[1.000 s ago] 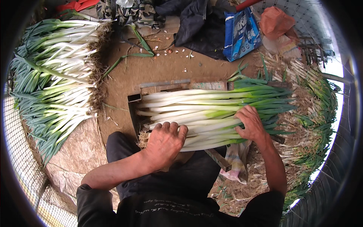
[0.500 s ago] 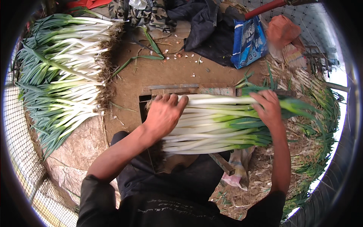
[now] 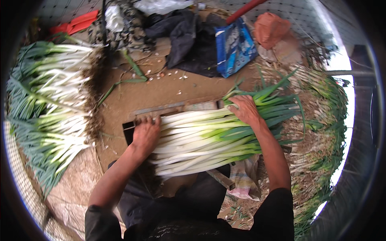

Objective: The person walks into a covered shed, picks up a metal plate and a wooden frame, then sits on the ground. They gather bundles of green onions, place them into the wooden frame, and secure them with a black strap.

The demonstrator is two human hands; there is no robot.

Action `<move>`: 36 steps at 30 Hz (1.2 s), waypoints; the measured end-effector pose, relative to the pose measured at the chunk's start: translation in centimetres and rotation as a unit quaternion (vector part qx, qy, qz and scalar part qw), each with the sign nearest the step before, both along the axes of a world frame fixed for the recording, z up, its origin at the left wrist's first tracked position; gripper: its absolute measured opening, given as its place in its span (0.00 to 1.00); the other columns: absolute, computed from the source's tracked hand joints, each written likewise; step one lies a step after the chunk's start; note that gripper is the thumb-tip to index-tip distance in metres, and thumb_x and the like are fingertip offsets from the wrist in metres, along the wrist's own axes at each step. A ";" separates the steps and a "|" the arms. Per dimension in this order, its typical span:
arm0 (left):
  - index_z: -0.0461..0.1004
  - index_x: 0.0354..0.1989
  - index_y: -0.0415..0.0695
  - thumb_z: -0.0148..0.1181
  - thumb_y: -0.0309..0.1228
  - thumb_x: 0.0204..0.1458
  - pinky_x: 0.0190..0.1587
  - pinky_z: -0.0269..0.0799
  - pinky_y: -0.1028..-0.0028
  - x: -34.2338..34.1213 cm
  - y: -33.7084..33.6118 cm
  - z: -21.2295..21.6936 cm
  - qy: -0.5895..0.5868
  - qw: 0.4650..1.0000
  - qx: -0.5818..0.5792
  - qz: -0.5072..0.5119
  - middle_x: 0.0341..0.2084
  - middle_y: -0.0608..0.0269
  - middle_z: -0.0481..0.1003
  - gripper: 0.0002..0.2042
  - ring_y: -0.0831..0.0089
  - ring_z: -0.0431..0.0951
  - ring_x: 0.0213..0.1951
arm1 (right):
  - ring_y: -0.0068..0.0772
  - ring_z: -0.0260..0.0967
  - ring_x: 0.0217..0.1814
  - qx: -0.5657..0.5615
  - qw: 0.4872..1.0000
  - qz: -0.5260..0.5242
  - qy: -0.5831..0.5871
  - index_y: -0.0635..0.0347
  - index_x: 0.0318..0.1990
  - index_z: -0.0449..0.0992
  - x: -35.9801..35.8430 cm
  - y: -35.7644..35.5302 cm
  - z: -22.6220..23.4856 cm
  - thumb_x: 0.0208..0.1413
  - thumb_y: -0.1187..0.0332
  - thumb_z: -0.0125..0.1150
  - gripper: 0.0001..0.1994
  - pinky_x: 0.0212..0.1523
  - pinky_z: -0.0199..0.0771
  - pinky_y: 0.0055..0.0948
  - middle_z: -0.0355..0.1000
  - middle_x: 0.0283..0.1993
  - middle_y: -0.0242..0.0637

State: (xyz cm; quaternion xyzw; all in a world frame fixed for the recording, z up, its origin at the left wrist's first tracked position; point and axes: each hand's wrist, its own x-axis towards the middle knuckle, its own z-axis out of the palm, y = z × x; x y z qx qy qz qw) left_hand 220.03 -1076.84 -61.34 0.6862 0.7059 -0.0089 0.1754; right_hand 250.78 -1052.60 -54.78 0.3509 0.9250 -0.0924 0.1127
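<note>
A thick layer of long green onions (image 3: pixel 193 138) lies side by side across a low metal frame (image 3: pixel 129 130) over my lap, white ends to the left and green leaves to the right. My left hand (image 3: pixel 146 134) is closed over the far corner of the white ends, its fingers curled. Farther right, my right hand (image 3: pixel 244 109) is wrapped over the onions at the far edge, where white turns to green. The roots are mostly hidden by my left hand and the dark frame side.
At the left lies a big stack of green onions (image 3: pixel 52 100), roots facing me. Uncleaned onions (image 3: pixel 309 160) cover the ground at the right. Beyond the frame are a blue bag (image 3: pixel 235 50), dark cloth (image 3: pixel 177 38) and an orange sack (image 3: pixel 271 29). A bar (image 3: pixel 221 179) juts out below the bundle.
The top green onion, held straight between both hands before, now lies down among the others. My right hand has shifted left along the bundle. The whole view has swung and tilted.
</note>
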 end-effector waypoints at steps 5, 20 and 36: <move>0.65 0.53 0.39 0.52 0.28 0.47 0.50 0.68 0.57 0.1 0.9 -0.1 -0.035 0.999 -0.009 -0.010 0.40 0.46 0.73 0.22 0.55 0.74 0.44 | 0.43 0.67 0.50 0.085 0.993 -0.082 -0.024 0.57 0.42 0.78 3.8 2.7 0.2 0.56 0.48 0.49 0.22 0.57 0.55 0.42 0.74 0.45 0.41; 0.63 0.57 0.40 0.51 0.29 0.48 0.53 0.66 0.54 0.3 0.5 -0.5 -0.014 1.000 -0.017 -0.010 0.44 0.41 0.71 0.24 0.51 0.73 0.46 | 0.47 0.72 0.48 0.023 0.919 -0.252 -0.301 0.58 0.36 0.82 1.9 10.3 1.2 0.49 0.47 0.55 0.23 0.57 0.59 0.45 0.76 0.44 0.46; 0.62 0.58 0.37 0.49 0.30 0.49 0.54 0.64 0.52 0.3 -0.1 -1.0 0.013 0.999 -0.039 -0.036 0.48 0.38 0.70 0.25 0.49 0.72 0.49 | 0.58 0.57 0.63 0.280 0.848 -0.443 0.085 0.69 0.63 0.55 11.4 -0.6 3.3 0.47 0.61 0.61 0.37 0.64 0.54 0.47 0.59 0.61 0.59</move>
